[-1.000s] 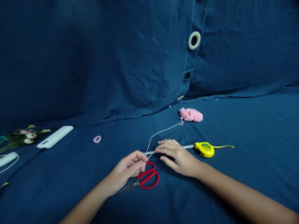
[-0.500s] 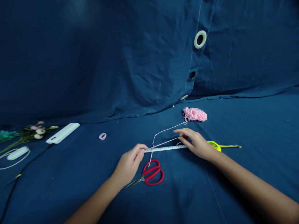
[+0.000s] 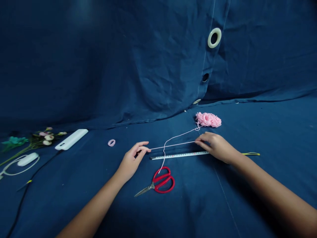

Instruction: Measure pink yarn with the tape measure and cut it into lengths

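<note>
A length of pink yarn is stretched straight between my two hands. My left hand pinches one end between thumb and fingertips. The other end is pinched by my right hand, which hides part of the tape measure. The pulled-out tape measure blade lies just below the yarn, its case covered by my right hand. From a pink yarn bundle behind my right hand, a loose strand runs across the stretched piece down to red-handled scissors. The scissors lie nearly closed, blades pointing left.
At the left lie a white rectangular device on a black cable, a white oval gadget with a cord, and artificial flowers. A small pink yarn ring rests left of centre. A blue curtain hangs behind.
My left hand has left the tape's end and moved slightly up and left with the yarn. The yarn is now taut above the blade. My right hand has shifted a little right.
</note>
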### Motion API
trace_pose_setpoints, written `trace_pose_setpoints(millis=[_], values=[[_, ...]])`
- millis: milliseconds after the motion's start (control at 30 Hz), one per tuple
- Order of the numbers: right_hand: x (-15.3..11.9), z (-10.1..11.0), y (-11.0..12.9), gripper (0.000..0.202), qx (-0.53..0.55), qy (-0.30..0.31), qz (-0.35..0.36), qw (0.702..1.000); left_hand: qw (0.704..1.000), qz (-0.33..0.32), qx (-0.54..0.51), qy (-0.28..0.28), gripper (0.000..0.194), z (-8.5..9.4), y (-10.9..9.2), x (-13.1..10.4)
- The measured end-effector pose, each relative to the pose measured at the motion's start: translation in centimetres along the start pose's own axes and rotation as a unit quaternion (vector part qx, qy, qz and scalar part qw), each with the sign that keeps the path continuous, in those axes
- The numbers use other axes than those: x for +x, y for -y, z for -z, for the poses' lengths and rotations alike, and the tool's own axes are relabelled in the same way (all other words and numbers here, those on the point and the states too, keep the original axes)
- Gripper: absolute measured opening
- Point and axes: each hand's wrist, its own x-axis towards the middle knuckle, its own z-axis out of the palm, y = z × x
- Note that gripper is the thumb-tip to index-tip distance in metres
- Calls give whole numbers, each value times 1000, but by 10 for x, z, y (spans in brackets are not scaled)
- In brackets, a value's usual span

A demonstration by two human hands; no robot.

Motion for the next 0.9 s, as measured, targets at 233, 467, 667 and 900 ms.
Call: trace_pose_setpoints(millis=[233, 467, 667, 900], values=[[-14, 10, -12, 27, 10, -7, 13, 1000, 988, -41, 151, -12, 19, 0, -5, -3], [-16, 12, -16, 34, 69, 2, -54, 996, 977, -32, 209, -16, 28, -1, -6, -4], [-15, 14, -15, 38, 44, 48, -72, 995, 975, -95, 199, 39, 35, -6, -10, -6], [-15, 15, -24, 20, 24, 70, -47, 996, 971, -122, 196, 64, 24, -9, -15, -7]])
